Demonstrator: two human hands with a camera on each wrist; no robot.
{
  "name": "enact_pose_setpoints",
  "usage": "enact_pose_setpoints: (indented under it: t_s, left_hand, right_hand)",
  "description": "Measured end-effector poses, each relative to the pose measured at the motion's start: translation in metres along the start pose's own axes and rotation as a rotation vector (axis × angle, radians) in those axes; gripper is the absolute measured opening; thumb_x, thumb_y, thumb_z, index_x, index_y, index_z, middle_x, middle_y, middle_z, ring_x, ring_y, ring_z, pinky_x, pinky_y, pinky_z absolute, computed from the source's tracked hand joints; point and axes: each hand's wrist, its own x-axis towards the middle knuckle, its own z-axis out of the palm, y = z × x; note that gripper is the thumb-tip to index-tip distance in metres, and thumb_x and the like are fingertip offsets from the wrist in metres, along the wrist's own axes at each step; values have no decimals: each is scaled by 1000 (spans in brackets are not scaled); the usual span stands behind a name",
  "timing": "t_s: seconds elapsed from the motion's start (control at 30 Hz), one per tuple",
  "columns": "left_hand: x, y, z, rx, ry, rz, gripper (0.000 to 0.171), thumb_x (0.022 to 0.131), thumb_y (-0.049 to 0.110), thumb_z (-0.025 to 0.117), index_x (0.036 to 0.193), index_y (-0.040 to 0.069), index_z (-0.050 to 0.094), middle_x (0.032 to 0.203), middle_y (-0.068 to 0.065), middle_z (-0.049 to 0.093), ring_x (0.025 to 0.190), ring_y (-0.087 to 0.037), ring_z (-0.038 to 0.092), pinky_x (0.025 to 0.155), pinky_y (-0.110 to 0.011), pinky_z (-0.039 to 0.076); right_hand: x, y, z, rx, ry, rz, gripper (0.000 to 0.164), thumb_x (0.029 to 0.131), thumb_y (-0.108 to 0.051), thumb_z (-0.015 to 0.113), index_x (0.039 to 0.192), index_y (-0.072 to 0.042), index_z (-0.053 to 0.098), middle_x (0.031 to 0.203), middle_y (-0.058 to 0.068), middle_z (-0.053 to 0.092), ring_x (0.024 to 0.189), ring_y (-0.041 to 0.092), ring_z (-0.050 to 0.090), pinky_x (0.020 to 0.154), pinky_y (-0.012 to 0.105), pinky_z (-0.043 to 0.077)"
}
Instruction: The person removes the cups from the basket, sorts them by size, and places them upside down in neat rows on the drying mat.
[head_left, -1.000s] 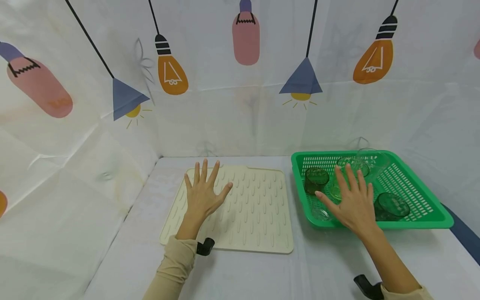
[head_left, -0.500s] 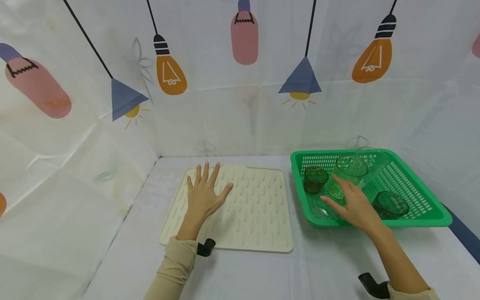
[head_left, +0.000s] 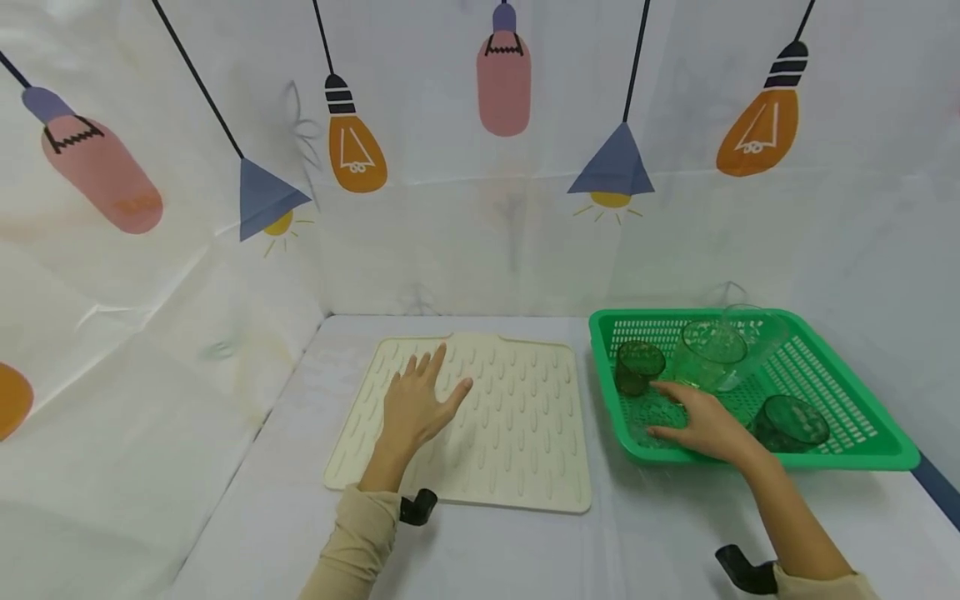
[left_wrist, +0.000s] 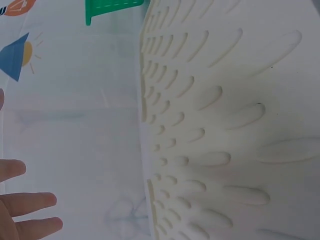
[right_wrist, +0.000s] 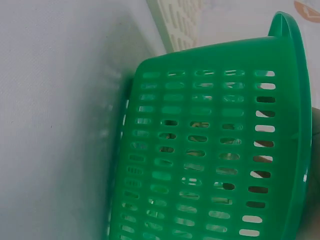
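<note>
My left hand [head_left: 414, 410] hovers over the cream ridged drying mat [head_left: 517, 425], holding nothing, with fingers extended. Its fingertips [left_wrist: 32, 205] show at the left edge of the left wrist view. My right hand [head_left: 708, 423] reaches over the front rim of the green plastic basket [head_left: 862, 454], thumb and forefinger apart beside a small clear glass [head_left: 647, 412]. Contact with that glass cannot be made out. A dark olive glass [head_left: 639, 367] stands just behind it. In the right wrist view, the slotted wall of the basket [right_wrist: 200, 145] hides most of the hand and glasses.
Further back in the basket are a tall yellow-green glass [head_left: 708, 354] and a large clear glass [head_left: 761, 333] leaning. A dark green glass [head_left: 791, 421] lies tilted at the right. The white table [head_left: 525, 554] meets a printed cloth backdrop [head_left: 450, 242] behind.
My right hand has turned and lowered into the basket's front left, its spread fingers drawing into a curved shape. My left hand has stayed over the mat, fingers slightly lowered.
</note>
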Motion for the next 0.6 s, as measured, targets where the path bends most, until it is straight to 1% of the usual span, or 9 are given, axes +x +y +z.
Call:
enact_pose_setpoints:
  t_s: [0.1,0.2,0.27,0.33,0.47,0.6]
  left_hand:
    - [-3,1,3,-17,12,-10,73,88,62,46,144,16,39,130,-25,54,114,-45,53,84,-57,49]
    - [-5,1,4,-34,36,-8,71,88,60,49,142,15,43,120,-24,61,101,-41,62,69,-50,54]
    - [-6,2,5,-46,49,-2,70,88,58,51,141,13,45,115,-22,64,96,-38,64,65,-46,55]
    - [-8,2,5,-52,55,1,69,88,57,51,139,11,47,111,-21,66,92,-36,66,61,-42,55]
    - [-10,2,7,-63,45,-3,69,88,57,51,138,10,48,108,-21,67,85,-34,66,55,-37,52]
    - [-12,3,9,-87,42,-2,68,88,57,51,137,9,49,108,-22,66,87,-35,66,57,-38,53]
  right_hand:
    - [1,1,0,-2,-11,-22,66,79,-24,76,127,11,48,122,31,54,107,48,54,83,58,48]
    - [2,1,-2,-1,-30,-53,62,82,-22,73,127,12,48,122,31,54,109,49,53,85,58,47]
    - [2,1,-4,4,-49,-66,60,84,-21,71,127,13,48,123,32,54,110,50,51,86,59,46]
    - [2,0,-5,14,-76,-64,63,84,-24,71,128,14,47,123,33,53,112,51,50,86,60,45]
    - [1,-2,-6,40,-135,-35,73,80,-29,75,130,15,44,125,35,50,113,53,48,86,61,45]
    - [2,-1,-7,58,-173,-14,81,75,-28,78,131,17,41,126,37,47,108,53,51,81,58,49]
